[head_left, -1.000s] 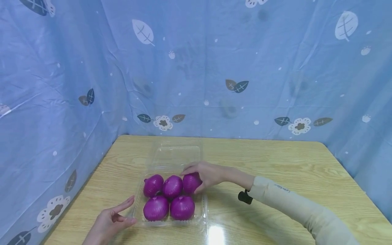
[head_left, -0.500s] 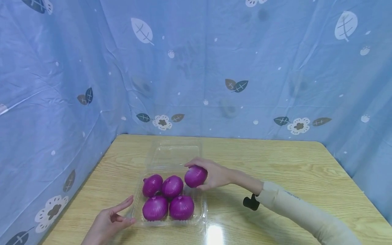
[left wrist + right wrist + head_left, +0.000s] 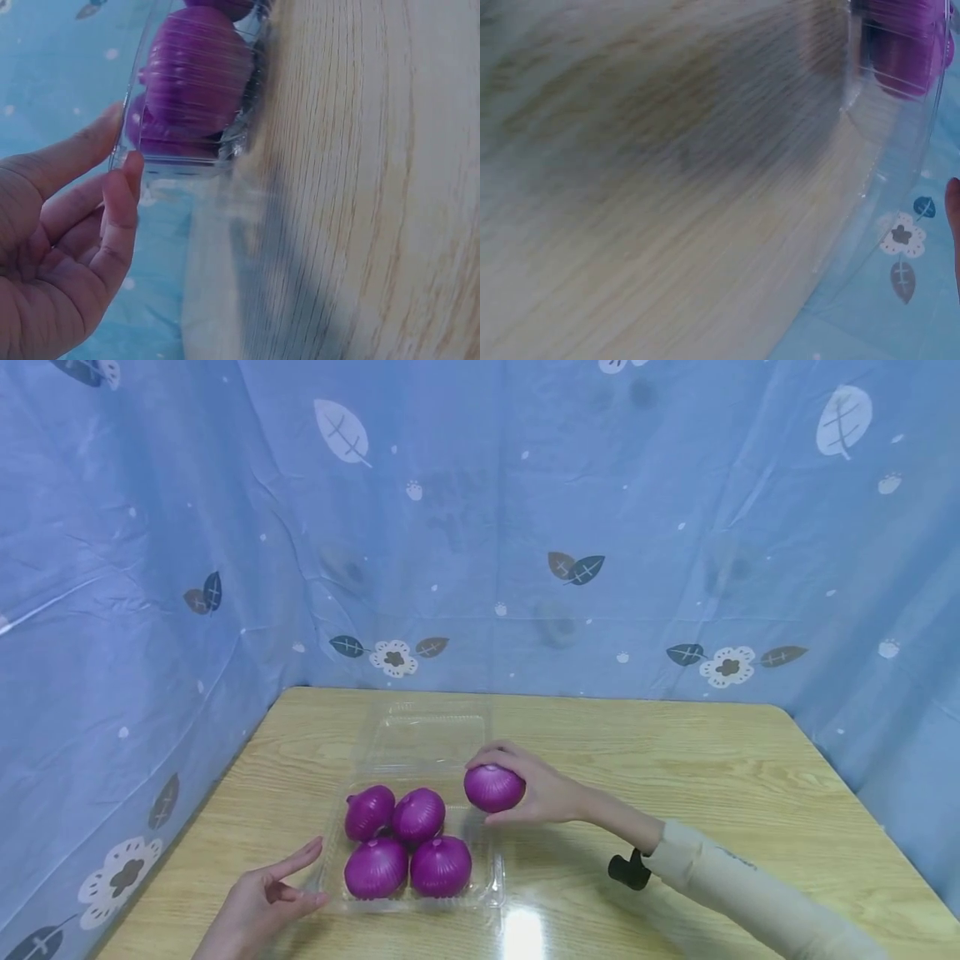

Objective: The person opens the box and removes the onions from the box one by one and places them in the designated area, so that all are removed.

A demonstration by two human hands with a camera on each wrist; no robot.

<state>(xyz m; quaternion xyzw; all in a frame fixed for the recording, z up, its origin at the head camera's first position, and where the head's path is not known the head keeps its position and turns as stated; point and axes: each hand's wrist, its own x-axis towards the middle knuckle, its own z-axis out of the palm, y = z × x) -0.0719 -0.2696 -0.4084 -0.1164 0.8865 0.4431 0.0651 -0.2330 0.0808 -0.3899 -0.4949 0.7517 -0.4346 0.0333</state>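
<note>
My right hand (image 3: 536, 787) holds a purple onion (image 3: 494, 789) above the right side of a clear plastic clamshell box (image 3: 487, 893), fingers over its top and thumb beneath. Several other purple onions sit in the box, among them a front-right one (image 3: 441, 867) and a back-left one (image 3: 370, 812). The rear right part of the box holds none. My left hand (image 3: 258, 902) is at the left side of the box, thumb and fingers spread. In the left wrist view, the fingertips (image 3: 133, 166) lie right at the rim. The right wrist view shows only a sliver of hand.
The lid (image 3: 435, 735) of the box lies back, away from me. Both stand on the left half of a wood-grain table (image 3: 660, 760). A blue patterned curtain (image 3: 450, 543) hangs behind and to the left. A black wrist device (image 3: 630, 870) sits below the right forearm.
My right hand has lifted the onion out of the rear right place in the box and moved it slightly right. The left hand has kept its place by the box.
</note>
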